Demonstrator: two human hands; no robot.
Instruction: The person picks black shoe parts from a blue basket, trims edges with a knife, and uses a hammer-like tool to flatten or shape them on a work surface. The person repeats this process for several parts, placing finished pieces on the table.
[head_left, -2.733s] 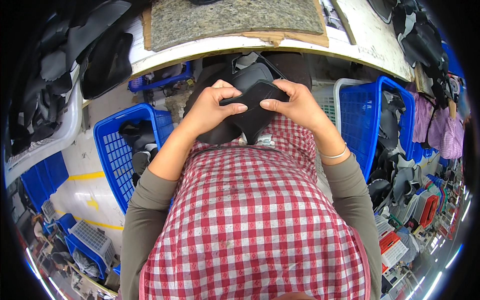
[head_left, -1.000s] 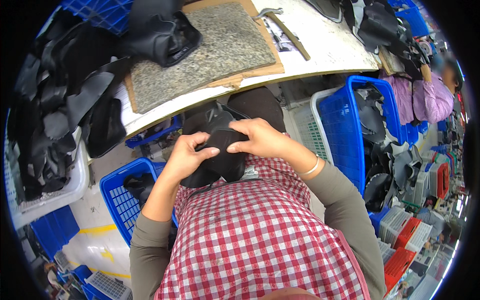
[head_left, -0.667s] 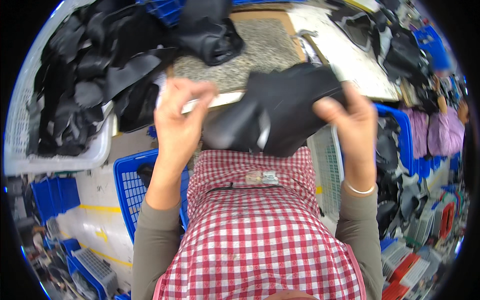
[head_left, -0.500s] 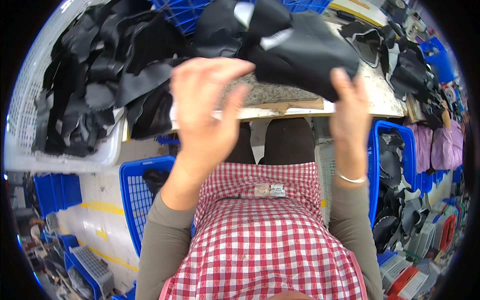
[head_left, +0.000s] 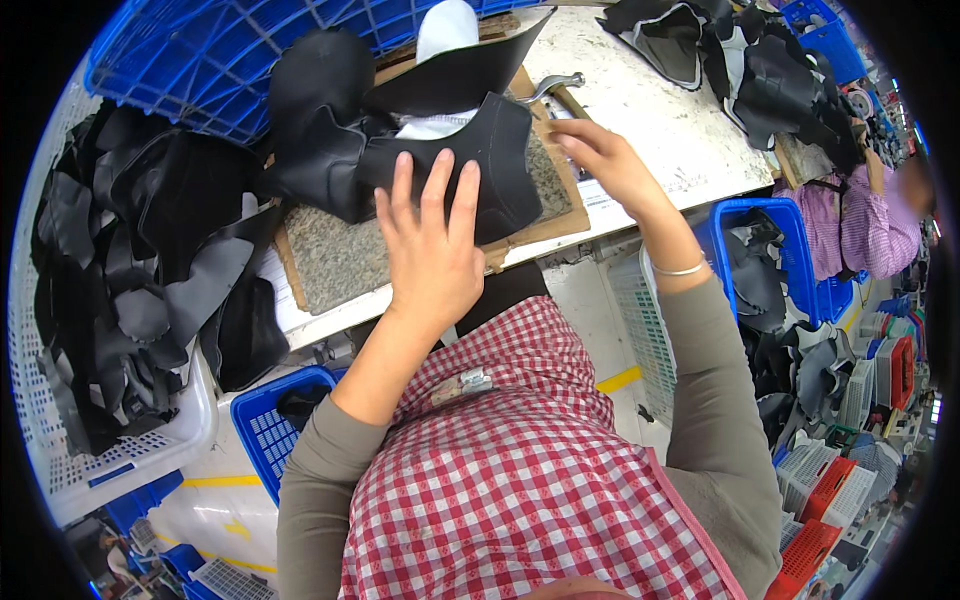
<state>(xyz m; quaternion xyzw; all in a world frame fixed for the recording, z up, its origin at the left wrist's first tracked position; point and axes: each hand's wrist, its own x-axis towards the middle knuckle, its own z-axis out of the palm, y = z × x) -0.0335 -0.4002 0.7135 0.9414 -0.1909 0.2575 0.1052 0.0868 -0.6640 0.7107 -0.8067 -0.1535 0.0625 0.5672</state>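
A black leather boot upper (head_left: 497,165) with a white lining patch lies across a speckled stone slab (head_left: 335,262) at the table's front. My left hand (head_left: 432,235) rests on its near edge, fingers spread and stretched out, pressing from above rather than gripping. My right hand (head_left: 605,165) is just right of the upper, its fingers reaching left and apart, with nothing visible in them. Beyond that hand lies a hammer (head_left: 557,86) with a curved metal head, its handle partly showing. More black uppers (head_left: 322,75) are heaped against the slab's far left.
A white basket (head_left: 180,440) full of black leather pieces stands at left. A blue crate (head_left: 220,65) sits at the far side of the table. More leather pieces (head_left: 785,80) lie far right, near a blue basket (head_left: 722,262). A person in a checked pink top (head_left: 880,225) works there.
The boot upper has come down onto the slab. My left hand now lies on it; my right hand has let go and shifted to its right. The view has turned.
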